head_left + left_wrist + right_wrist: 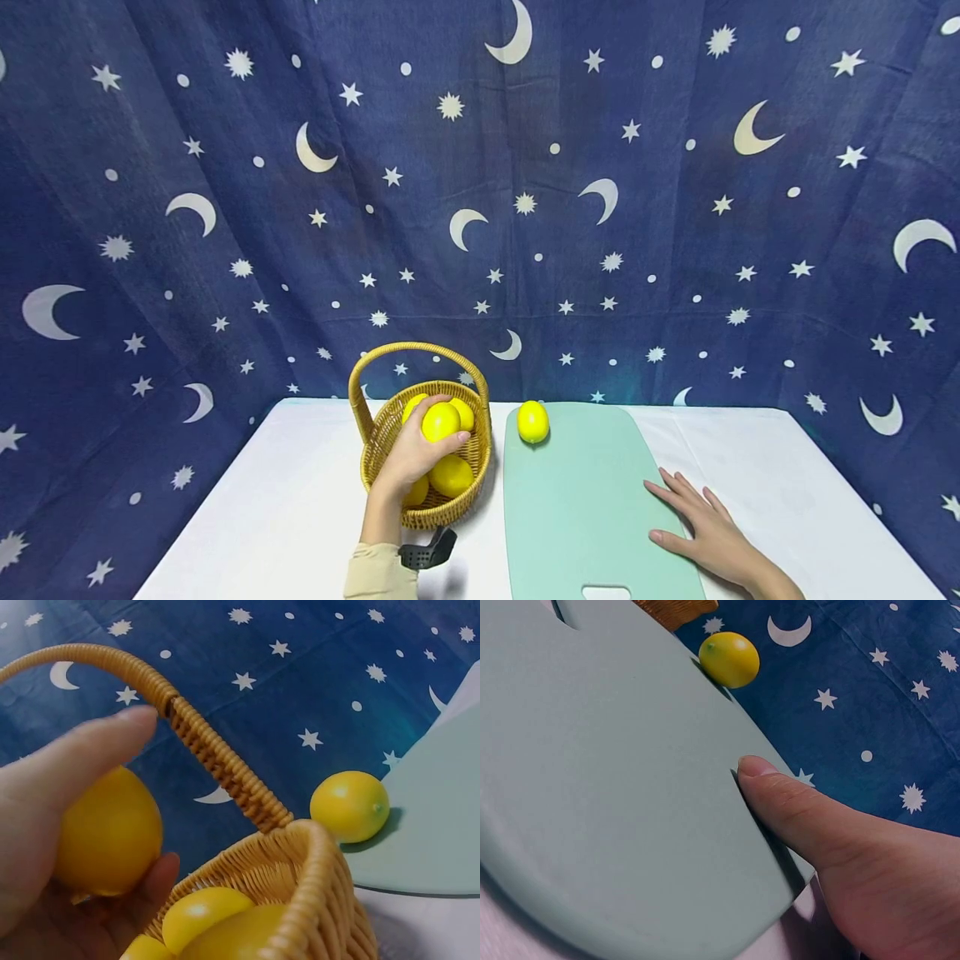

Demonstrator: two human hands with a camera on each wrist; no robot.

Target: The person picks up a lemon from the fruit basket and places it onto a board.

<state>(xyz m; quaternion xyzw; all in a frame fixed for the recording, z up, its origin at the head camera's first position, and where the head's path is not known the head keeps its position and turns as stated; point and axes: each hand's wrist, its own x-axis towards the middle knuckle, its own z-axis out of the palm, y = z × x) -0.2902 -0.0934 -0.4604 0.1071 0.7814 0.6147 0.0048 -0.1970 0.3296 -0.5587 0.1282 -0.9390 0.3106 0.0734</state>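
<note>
The left hand point(408, 457) has its thumb and fingers curled round a yellow lemon point(441, 422), holding it over the wicker basket point(431, 518). Inside the basket lie more lemons point(452, 476); at least four show round the hand, some partly covered by it. The basket's arched handle point(417, 346) stands upright, beyond the held lemon in the head view. A black strap point(428, 551) sits at the left wrist, next to a cream sleeve point(378, 571).

To the right of the basket, just beside it, a pale green cutting board point(577, 492) lies flat, with a slot point(606, 592) at its near end. A single lemon point(533, 422) rests on the board's far left corner. The right hand point(705, 529) grips nothing; its fingers are spread apart at the board's right edge, the thumb reaching over the surface. A shadow runs under that thumb, so I cannot tell whether it touches the board.

A white cloth point(255, 500) covers the table, and a dark blue curtain point(480, 158) patterned with moons and stars hangs behind.
</note>
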